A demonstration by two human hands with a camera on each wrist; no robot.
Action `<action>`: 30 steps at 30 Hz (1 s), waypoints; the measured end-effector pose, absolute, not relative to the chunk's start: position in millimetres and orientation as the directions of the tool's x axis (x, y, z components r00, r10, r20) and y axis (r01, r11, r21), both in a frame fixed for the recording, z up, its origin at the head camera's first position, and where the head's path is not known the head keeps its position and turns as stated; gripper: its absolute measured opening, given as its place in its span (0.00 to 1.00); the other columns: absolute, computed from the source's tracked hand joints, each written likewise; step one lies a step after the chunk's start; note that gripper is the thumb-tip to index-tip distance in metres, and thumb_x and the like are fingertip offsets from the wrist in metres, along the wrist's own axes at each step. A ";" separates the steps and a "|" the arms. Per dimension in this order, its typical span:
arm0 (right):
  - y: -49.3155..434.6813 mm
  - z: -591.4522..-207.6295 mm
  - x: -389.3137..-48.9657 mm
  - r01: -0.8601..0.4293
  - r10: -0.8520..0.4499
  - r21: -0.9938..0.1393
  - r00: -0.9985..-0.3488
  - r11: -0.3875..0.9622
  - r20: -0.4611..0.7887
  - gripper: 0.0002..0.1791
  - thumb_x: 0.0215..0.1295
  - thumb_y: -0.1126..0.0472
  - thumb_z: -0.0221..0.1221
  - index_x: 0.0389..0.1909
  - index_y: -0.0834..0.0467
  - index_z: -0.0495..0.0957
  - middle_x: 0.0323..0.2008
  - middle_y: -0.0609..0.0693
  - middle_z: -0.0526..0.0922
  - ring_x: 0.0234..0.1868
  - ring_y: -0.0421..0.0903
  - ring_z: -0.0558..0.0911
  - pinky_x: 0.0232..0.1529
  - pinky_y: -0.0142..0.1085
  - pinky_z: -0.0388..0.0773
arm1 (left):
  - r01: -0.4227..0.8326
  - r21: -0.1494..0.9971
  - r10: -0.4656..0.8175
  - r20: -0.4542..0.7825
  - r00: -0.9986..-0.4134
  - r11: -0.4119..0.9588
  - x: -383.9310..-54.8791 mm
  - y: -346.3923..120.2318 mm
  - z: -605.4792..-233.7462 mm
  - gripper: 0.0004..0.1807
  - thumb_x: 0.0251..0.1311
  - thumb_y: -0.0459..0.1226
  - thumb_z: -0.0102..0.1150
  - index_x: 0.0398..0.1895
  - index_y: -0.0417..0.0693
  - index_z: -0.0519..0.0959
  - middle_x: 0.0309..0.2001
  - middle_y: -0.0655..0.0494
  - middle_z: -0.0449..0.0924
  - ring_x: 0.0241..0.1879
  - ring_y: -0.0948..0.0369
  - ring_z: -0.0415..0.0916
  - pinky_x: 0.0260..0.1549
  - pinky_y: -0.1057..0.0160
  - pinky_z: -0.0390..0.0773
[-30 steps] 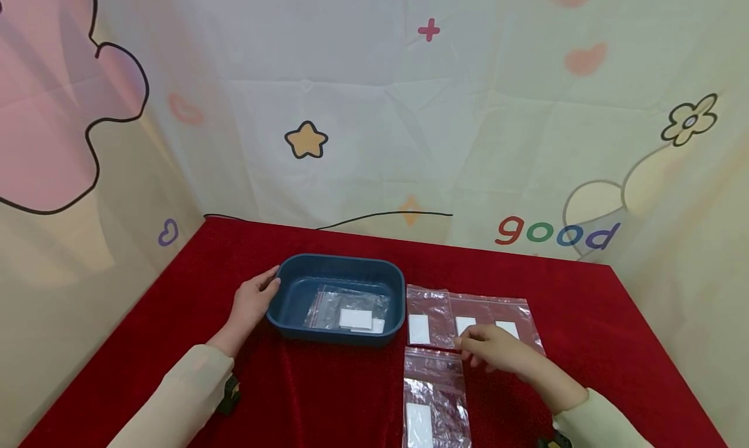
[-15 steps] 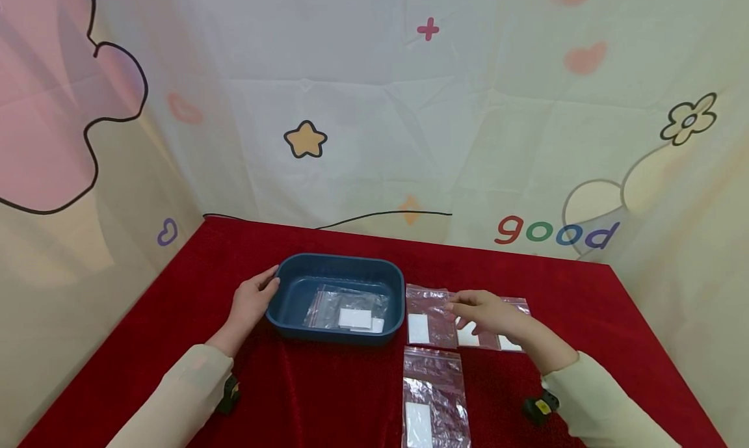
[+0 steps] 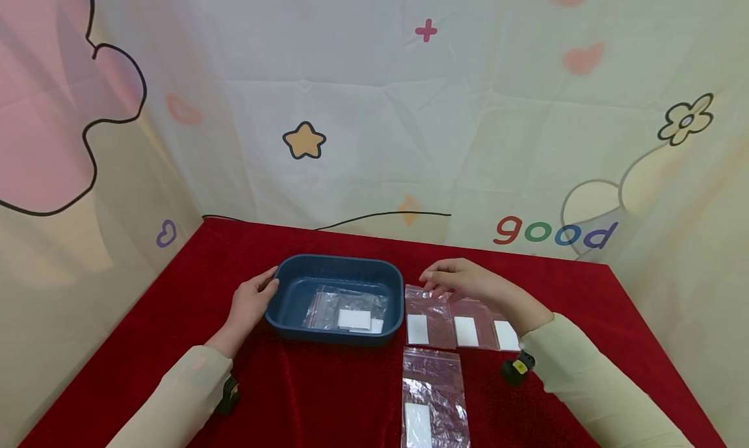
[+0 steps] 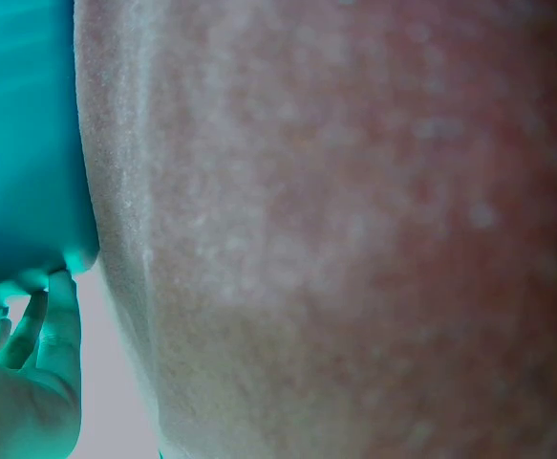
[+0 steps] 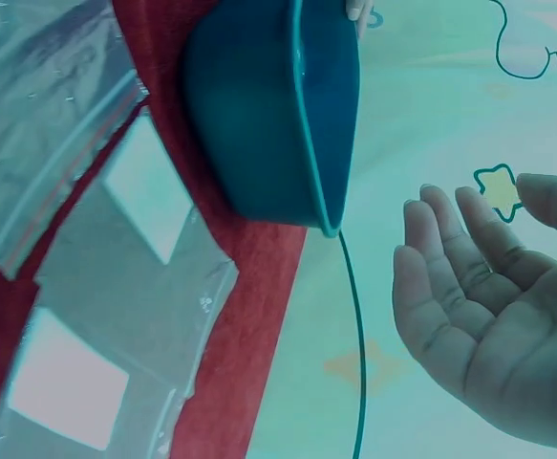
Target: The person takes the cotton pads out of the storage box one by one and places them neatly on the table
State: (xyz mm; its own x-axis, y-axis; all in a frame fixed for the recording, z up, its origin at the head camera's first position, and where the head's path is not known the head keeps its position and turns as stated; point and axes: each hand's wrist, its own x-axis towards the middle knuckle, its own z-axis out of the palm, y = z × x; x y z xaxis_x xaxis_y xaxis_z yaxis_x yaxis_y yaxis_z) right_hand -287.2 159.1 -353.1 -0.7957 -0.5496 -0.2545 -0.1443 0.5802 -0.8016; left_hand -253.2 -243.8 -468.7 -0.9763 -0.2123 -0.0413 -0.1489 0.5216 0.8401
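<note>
My left hand [image 3: 250,303] rests against the left end of a blue plastic bin [image 3: 287,331], its fingers and thumb touching the wall near the rim. Inside the bin lie clear zip bags [image 3: 328,305] with white rectangular pieces [image 3: 354,318]. My right hand [image 3: 462,279] hovers over the tops of the zip bags right of the bin, empty, with its fingers loosely bent. Beneath it lies a zip bag [image 3: 435,311] with a white piece in its lower left corner, overlapping more such bags to the right. Closer to me is another zip bag [image 3: 433,376], its bottom cut off by the view.
Red cloth [image 3: 345,396] covers the table. A printed curtain [image 3: 374,142] hangs behind it and along both sides. A small black wrist device [image 3: 517,368] sits below my right sleeve, another [image 3: 228,396] beside the left one.
My right hand has moved up and left, from the lower edge of the bag row to above its top edge. The left hand and the bin have stayed put.
</note>
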 end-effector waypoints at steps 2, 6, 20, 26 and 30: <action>153.9 -350.8 -292.3 -0.137 -0.557 -0.809 -0.789 0.572 -0.260 0.21 0.77 0.53 0.54 0.60 0.64 0.78 0.50 0.61 0.86 0.45 0.45 0.84 0.50 0.39 0.84 | -0.154 0.840 -0.213 -0.046 -0.976 0.520 -253.2 -243.7 -468.5 0.27 0.78 0.39 0.46 0.77 0.42 0.65 0.73 0.35 0.69 0.72 0.41 0.69 0.70 0.42 0.72; 143.1 -346.4 -300.7 -0.109 -0.558 -0.818 -0.780 0.565 -0.281 0.21 0.77 0.53 0.54 0.60 0.64 0.77 0.52 0.63 0.85 0.44 0.43 0.84 0.49 0.36 0.85 | -0.162 0.842 -0.213 -0.057 -0.975 0.515 -253.5 -243.8 -468.3 0.27 0.78 0.39 0.46 0.77 0.42 0.64 0.73 0.35 0.68 0.72 0.41 0.68 0.70 0.42 0.72; 98.1 -330.6 -322.1 -0.145 -0.610 -0.775 -0.711 0.615 -0.351 0.25 0.77 0.52 0.52 0.66 0.63 0.75 0.60 0.64 0.82 0.60 0.60 0.83 0.56 0.42 0.84 | -0.156 0.836 -0.218 -0.044 -0.975 0.526 -253.4 -243.9 -468.6 0.27 0.77 0.39 0.46 0.76 0.41 0.65 0.72 0.34 0.69 0.72 0.40 0.68 0.70 0.42 0.72; 79.9 -330.5 -331.1 -0.182 -0.640 -0.730 -0.645 0.659 -0.417 0.24 0.78 0.51 0.53 0.66 0.60 0.76 0.61 0.60 0.83 0.59 0.53 0.84 0.60 0.43 0.83 | -0.152 0.835 -0.217 -0.040 -0.975 0.528 -252.7 -242.8 -468.2 0.27 0.77 0.39 0.47 0.76 0.41 0.65 0.72 0.35 0.69 0.72 0.41 0.69 0.70 0.42 0.72; 70.2 -335.0 -340.1 -0.158 -0.656 -0.729 -0.591 0.665 -0.470 0.25 0.79 0.52 0.52 0.69 0.60 0.74 0.63 0.60 0.81 0.63 0.57 0.82 0.66 0.48 0.79 | -0.148 0.839 -0.218 -0.036 -0.975 0.524 -253.1 -242.0 -467.9 0.27 0.77 0.38 0.47 0.76 0.41 0.65 0.72 0.35 0.70 0.72 0.41 0.68 0.70 0.43 0.72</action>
State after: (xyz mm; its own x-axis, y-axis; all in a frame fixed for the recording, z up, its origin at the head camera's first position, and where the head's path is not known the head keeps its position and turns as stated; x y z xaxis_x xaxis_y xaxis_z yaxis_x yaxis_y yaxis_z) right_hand -340.1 70.2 -335.0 -0.5911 -0.6556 -0.4699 -0.1582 0.6655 -0.7295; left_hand -253.1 -242.0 -467.9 -0.9753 -0.2180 -0.0358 -0.1478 0.5236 0.8390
